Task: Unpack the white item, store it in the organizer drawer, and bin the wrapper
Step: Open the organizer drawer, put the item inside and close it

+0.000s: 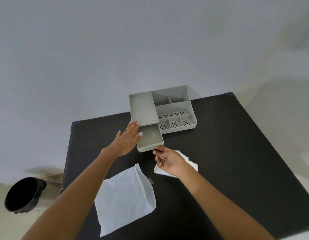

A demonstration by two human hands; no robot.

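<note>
A grey organizer [174, 108] stands at the far side of the black table. Its drawer [150, 136] is pulled out toward me and holds nothing. My left hand [127, 138] lies flat and open against the organizer's left side, with the thumb over the drawer's left wall. My right hand [168, 161] pinches a small dark part at the drawer's front edge. Under and behind that hand lies a crumpled white item [191, 164] on the table. Nearer to me, a large flat white wrapper [124, 196] lies open-ended on the table.
A black-lined bin [22, 194] stands on the floor left of the table [236, 144]. The organizer's right half has several open compartments, some with perforated floors. A pale wall rises behind the table.
</note>
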